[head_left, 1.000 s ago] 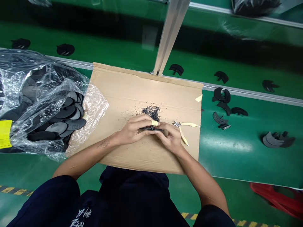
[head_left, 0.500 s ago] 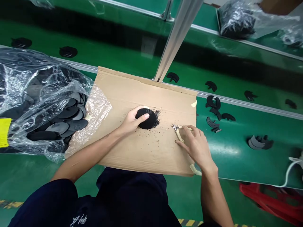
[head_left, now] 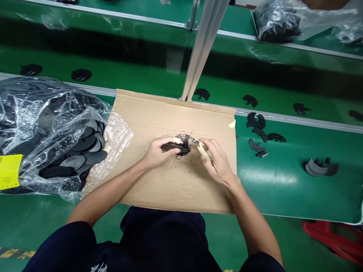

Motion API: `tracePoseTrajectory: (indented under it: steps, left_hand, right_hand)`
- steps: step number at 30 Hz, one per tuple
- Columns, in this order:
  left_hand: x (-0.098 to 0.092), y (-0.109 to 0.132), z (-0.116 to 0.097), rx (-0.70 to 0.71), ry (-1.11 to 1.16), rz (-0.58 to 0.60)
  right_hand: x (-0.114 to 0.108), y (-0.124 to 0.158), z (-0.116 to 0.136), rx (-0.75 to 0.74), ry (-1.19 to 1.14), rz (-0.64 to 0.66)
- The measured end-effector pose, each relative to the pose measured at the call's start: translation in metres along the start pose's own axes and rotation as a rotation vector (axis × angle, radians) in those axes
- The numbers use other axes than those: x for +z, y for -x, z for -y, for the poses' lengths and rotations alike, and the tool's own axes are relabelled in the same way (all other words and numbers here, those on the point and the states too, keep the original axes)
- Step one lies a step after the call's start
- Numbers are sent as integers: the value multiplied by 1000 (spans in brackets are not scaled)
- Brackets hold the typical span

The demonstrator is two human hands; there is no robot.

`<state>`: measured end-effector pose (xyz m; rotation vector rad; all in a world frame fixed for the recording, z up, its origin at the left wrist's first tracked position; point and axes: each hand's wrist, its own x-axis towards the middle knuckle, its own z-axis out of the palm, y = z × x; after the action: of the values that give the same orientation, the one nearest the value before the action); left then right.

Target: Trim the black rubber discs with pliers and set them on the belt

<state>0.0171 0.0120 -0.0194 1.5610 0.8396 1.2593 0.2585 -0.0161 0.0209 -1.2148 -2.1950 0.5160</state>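
Observation:
My left hand (head_left: pixel 159 152) grips a black oval disc (head_left: pixel 175 147) between thumb and fingers, tilted so that it shows nearly edge-on. Something pale yellow, like tape, wraps one of its fingertips. My right hand (head_left: pixel 216 160) is closed round the pale-wrapped handles of cutting pliers (head_left: pixel 202 148). The metal jaws of the pliers point at the disc's right end, a small gap away. Tiny black scraps (head_left: pixel 185 139) lie scattered beneath and around the disc on a cardboard sheet (head_left: pixel 159 189).
On the left, a clear plastic bag (head_left: pixel 36 121) lies partly over the cardboard, with many black discs (head_left: pixel 85 143) at its mouth. Curved black pieces (head_left: pixel 259 132) lie to the right on the green table (head_left: pixel 272 196). A metal post (head_left: pixel 202 53) rises behind the cardboard.
The disc has turned from face-up to nearly edge-on in my left hand. My right hand has moved left, bringing the pliers up off the cardboard and close to the disc.

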Motion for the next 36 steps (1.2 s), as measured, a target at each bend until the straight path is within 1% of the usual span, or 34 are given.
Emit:
tracePoseTrajectory:
  steps: [3,6,9,14,18,23,27,30,34,36]
  left_hand:
    - [-2,2,1,4,-19,-4]
    - [-4,5,3,24,-32,-6]
    - [-4,6,2,48,-49,18]
    - [-4,7,-3,57,-72,69]
    - [-5,7,-4,57,-78,80]
    - [-6,7,-3,61,-72,97]
    - [-4,7,-2,86,-45,113]
    - [-3,7,-2,91,-47,107]
    - [-6,5,-4,47,-105,82]
    - [-10,4,-5,39,-129,78]
  right_hand:
    - [17,-7,-3,-32,-93,-42]
    - [23,-6,-8,-88,-136,-55]
    - [22,-3,-11,-125,-128,-52]
    - [21,0,-13,-130,-81,-53]
    - [20,1,-14,-173,-28,-66]
    - [18,2,-12,-163,31,-69]
    - [18,2,-8,-186,107,-94]
    - [20,4,-7,-169,129,-85]
    - [24,4,-11,-87,-12,-95]
    - [26,4,-13,-53,-13,-121]
